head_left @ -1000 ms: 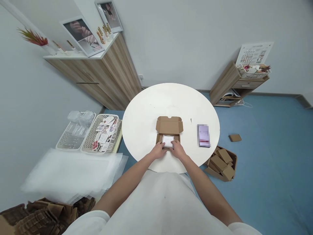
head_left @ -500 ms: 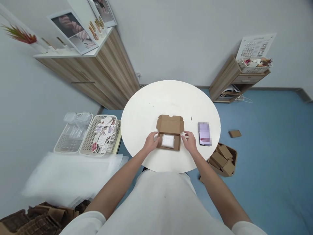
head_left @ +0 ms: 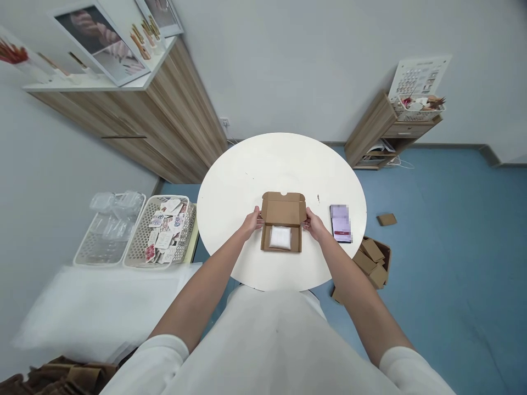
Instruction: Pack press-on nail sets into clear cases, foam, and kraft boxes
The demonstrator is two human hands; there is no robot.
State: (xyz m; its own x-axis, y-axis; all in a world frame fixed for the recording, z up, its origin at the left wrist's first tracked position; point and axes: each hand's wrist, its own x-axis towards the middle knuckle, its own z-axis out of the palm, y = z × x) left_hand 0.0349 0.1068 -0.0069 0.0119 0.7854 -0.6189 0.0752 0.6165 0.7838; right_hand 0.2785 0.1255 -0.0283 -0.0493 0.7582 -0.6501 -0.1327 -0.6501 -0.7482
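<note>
A small brown cardboard box (head_left: 281, 252) lies on the round white table (head_left: 284, 159) with its lid (head_left: 284, 211) raised on the far side. Inside the box rests a white wrapped packet (head_left: 280, 237). At the left edge, where lid and box meet, my left hand (head_left: 251, 223) has its thumb and fingers closed on the cardboard. Opposite it, my right hand (head_left: 313, 224) grips the right edge in the same place. Some fingertips of both hands are hidden at the side flaps.
A phone (head_left: 341, 224) lies on the table's right side. On the floor at right stands a carton (head_left: 387, 258) of flat cardboard boxes. To the left are a white basket of cards (head_left: 135, 241), a basket of clear plastic (head_left: 82, 247) and white sheets (head_left: 94, 307).
Both hands have shifted slightly away from me, from the box's sides up to the edges of the lid. The view has turned a little, and the packet stays in the box.
</note>
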